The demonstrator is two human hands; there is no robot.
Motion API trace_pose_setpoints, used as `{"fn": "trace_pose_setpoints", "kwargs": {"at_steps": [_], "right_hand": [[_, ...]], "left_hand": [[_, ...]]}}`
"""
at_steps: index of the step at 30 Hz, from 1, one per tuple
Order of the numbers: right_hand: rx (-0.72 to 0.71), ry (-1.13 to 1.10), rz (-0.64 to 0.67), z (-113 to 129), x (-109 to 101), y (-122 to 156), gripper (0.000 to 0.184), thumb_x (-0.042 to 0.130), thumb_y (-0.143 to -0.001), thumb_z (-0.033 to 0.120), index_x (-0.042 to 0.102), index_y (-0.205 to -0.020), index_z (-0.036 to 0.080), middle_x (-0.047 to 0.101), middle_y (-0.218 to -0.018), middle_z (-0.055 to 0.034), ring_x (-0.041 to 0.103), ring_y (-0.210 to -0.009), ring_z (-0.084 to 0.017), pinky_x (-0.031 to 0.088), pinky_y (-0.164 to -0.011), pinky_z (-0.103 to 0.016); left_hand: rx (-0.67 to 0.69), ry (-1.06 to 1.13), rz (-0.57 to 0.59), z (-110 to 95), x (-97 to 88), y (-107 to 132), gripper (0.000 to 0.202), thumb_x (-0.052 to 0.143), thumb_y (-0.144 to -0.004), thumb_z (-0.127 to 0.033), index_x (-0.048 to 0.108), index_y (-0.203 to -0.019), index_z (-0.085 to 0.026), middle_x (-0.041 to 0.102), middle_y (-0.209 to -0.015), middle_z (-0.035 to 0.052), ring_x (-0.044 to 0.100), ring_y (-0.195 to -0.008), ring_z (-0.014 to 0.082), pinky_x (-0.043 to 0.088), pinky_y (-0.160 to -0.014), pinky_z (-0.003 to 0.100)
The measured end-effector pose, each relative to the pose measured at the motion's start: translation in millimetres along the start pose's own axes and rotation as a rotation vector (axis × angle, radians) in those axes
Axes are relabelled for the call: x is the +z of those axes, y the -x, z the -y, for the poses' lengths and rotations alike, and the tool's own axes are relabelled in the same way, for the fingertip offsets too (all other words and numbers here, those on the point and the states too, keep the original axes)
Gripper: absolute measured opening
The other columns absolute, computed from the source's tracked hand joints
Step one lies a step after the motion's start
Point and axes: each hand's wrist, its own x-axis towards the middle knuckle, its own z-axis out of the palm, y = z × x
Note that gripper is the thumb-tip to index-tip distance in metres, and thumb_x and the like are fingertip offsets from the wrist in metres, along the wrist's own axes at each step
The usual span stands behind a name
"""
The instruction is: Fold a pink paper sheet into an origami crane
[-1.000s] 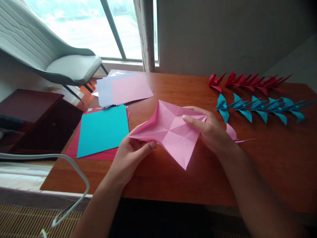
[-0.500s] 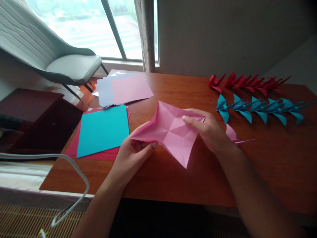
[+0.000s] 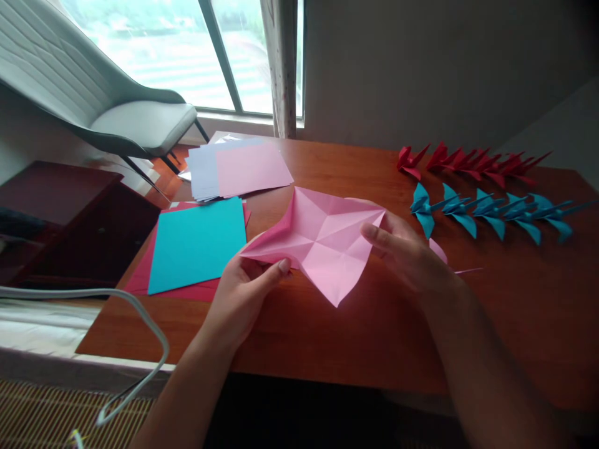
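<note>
Head view: one creased pink sheet is held by two bare hands, between their fingers, over a wooden table.
Chair and cabinet: well left of the fingers, a pale chair and a dark cabinet are seen off the table.
Cable: a white cable is looped left of the left fingers, nearer the viewer.
Window: beyond the left fingers, daylight is let in by a window, edged by a curtain.
Loose paper: a blue sheet, laid on red sheets, is found just left of the left fingers; farther beyond them, pale sheets are piled.
Left hand: the near-left edge is pinched, thumb above, other fingers mostly hidden beneath.
Pink sheet: light, thin and springy handling is to be expected; it could be torn or wrongly creased by a hard squeeze. It is best gripped gently at opposite corners, off the central folds.
Right hand: the right corner is nipped, thumb on top, fingers behind.
Birds: right of the right fingers, blue birds are lined up, with red birds beyond; a pink piece is partly hidden by that hand.
Surface: a smooth, slightly glossy top is shown under the fingers, backed by a dim wall.
</note>
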Motion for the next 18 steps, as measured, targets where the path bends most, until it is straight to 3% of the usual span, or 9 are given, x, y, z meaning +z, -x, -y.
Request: {"fn": "trace_pose_setpoints", "kwargs": {"at_steps": [5, 8, 11, 18], "right_hand": [[0.037, -0.007, 0.007, -1.2, -0.2, -2.1, 0.035, 0.069, -0.088, 0.051, 0.068, -0.11, 0.024, 0.075, -0.099, -0.0058, 0.071, -0.091, -0.025, 0.059, -0.078, -0.038], [0.028, 0.008, 0.0, -0.4, 2.6, -3.3, 0.033, 0.072, -0.086, 0.045, 0.067, -0.11, 0.023, 0.075, -0.104, -0.0061, 0.071, -0.095, -0.025, 0.059, -0.079, -0.038], [0.014, 0.028, -0.011, -3.8, 4.6, -4.9, 0.035, 0.076, -0.083, 0.039, 0.067, -0.112, 0.022, 0.076, -0.111, -0.0062, 0.072, -0.102, -0.026, 0.06, -0.084, -0.04], [0.009, 0.113, -0.037, -13.2, 6.5, -7.4, 0.032, 0.077, -0.083, 0.033, 0.068, -0.11, 0.02, 0.076, -0.105, -0.0059, 0.072, -0.097, -0.025, 0.06, -0.083, -0.04]], "left_hand": [[0.05, -0.009, -0.056, 4.6, -2.7, -0.9, 0.026, 0.085, -0.078, -0.027, 0.075, -0.098, -0.016, 0.078, -0.105, 0.0081, 0.073, -0.102, 0.0245, 0.058, -0.09, 0.034], [0.107, -0.045, -0.054, 5.9, -1.8, -2.2, 0.027, 0.085, -0.078, -0.026, 0.075, -0.101, -0.018, 0.079, -0.101, 0.0056, 0.072, -0.107, 0.0248, 0.057, -0.094, 0.034], [0.165, -0.099, -0.035, 2.9, 3.3, -2.6, 0.037, 0.086, -0.076, -0.026, 0.073, -0.109, -0.019, 0.077, -0.111, 0.006, 0.07, -0.112, 0.0269, 0.057, -0.097, 0.036], [0.211, -0.143, -0.029, 2.9, 7.7, -1.9, 0.053, 0.083, -0.079, -0.023, 0.065, -0.129, -0.018, 0.072, -0.128, 0.0083, 0.067, -0.122, 0.026, 0.055, -0.104, 0.034]]}}
